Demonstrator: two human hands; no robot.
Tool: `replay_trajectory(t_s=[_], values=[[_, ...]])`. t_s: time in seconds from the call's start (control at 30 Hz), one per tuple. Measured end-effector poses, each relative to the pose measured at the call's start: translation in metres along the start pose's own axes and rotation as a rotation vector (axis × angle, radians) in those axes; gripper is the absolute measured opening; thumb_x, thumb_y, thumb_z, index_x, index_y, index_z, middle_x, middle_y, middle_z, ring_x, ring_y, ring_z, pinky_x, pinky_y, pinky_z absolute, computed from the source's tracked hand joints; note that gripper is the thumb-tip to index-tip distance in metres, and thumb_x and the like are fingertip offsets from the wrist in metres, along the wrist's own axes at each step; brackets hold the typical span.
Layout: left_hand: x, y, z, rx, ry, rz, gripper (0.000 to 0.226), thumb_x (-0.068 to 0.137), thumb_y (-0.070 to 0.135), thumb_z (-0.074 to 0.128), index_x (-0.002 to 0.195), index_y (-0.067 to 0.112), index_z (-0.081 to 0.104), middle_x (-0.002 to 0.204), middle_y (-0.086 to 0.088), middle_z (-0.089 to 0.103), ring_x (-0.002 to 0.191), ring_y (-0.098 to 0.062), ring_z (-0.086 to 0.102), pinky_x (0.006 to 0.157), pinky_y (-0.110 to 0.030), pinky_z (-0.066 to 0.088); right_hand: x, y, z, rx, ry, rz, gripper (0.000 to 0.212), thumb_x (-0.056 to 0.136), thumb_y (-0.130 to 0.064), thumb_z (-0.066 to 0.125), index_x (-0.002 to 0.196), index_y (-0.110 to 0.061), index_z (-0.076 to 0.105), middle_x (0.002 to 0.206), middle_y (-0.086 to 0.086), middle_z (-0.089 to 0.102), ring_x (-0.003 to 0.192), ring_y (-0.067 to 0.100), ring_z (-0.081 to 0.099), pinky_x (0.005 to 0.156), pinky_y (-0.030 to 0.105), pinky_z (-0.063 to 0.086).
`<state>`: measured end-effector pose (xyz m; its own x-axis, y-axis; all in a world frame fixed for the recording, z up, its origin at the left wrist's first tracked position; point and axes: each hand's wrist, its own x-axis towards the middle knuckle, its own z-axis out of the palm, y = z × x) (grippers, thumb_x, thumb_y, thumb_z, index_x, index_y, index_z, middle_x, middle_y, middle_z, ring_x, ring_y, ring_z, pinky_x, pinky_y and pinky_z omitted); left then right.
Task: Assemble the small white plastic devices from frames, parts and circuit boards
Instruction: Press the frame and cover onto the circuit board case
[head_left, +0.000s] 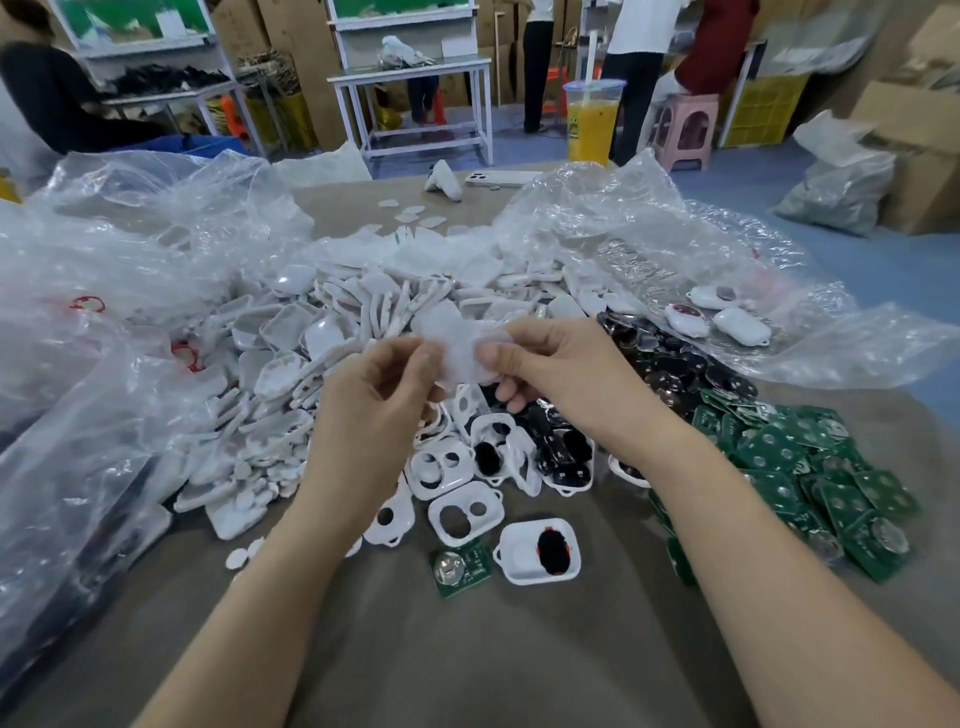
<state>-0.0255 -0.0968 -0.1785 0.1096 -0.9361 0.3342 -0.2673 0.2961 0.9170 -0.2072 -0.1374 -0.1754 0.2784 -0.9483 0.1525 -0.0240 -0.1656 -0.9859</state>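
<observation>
Now at a table (493, 649) banked with clear plastic bags (130, 234), a heap of white shells (291, 374) and a spread of green circuit boards (810, 483), a worker holds a thin translucent white part (457, 343) in the air above a cluster of open white frames (462, 512). The left hand (374, 395) and right hand (566, 374) both pinch it, thumb and fingertips closed on opposite edges. Whether it is one piece or two stuck together cannot be told. The step looks like readying this part for a frame. Doing it well likely means a light pinch at the rim so that what seems a soft piece does not crease. It should then be turned until its lobes match a frame's two openings and lowered flat into the nearest frame, not dropped among the loose stock. A lone circuit board (462, 569) lies just beside a frame with a black insert (537, 551).
</observation>
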Motion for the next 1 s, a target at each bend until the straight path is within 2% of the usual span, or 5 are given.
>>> replay_trajectory(t_s=[0.27,0.37,0.5,0.63,1.0], values=[[0.002,-0.004,-0.008,-0.19,-0.019,-0.086,0.011,0.099,0.019,0.064,0.101,0.015,0.074,0.08,0.001,0.072,0.068,-0.013,0.066,0.067,-0.026,0.058,-0.004,-0.004,0.0,-0.205,0.16,-0.062,0.026,0.092,-0.057,0.061,0.107,-0.038,0.071,0.096,-0.016,0.074,0.051,0.013,0.065,0.049,0.026,0.054],[-0.002,-0.001,-0.006,-0.158,-0.077,-0.016,0.016,0.1,0.017,0.063,0.098,0.027,0.076,0.076,0.005,0.07,0.066,-0.012,0.063,0.066,-0.024,0.058,-0.005,-0.008,0.006,-0.122,0.087,-0.039,0.031,0.091,-0.045,0.068,0.112,-0.023,0.073,0.084,-0.01,0.074,0.05,0.012,0.062,0.045,0.024,0.049],[-0.006,0.004,-0.002,-0.195,-0.142,-0.021,0.018,0.098,0.017,0.064,0.107,0.03,0.073,0.08,0.006,0.068,0.071,-0.009,0.064,0.067,-0.025,0.059,-0.005,-0.009,0.008,-0.008,0.058,0.0,0.014,0.094,-0.021,0.07,0.102,-0.011,0.075,0.079,0.0,0.071,0.055,0.011,0.062,0.043,0.021,0.047],[-0.008,0.006,0.001,-0.252,-0.196,-0.049,0.031,0.096,0.01,0.066,0.125,0.02,0.063,0.082,0.001,0.064,0.075,-0.012,0.065,0.07,-0.025,0.059,-0.005,-0.01,0.006,0.118,0.053,0.024,0.012,0.094,-0.021,0.07,0.097,-0.011,0.076,0.081,0.003,0.071,0.059,0.012,0.063,0.046,0.022,0.049],[-0.009,0.002,-0.004,-0.193,-0.216,0.025,0.031,0.097,0.017,0.064,0.127,0.026,0.062,0.081,0.007,0.064,0.075,-0.013,0.065,0.077,-0.03,0.056,-0.002,-0.008,0.001,0.141,0.055,-0.002,0.01,0.092,-0.019,0.072,0.098,-0.018,0.079,0.083,0.005,0.07,0.061,0.011,0.059,0.051,0.022,0.051]])
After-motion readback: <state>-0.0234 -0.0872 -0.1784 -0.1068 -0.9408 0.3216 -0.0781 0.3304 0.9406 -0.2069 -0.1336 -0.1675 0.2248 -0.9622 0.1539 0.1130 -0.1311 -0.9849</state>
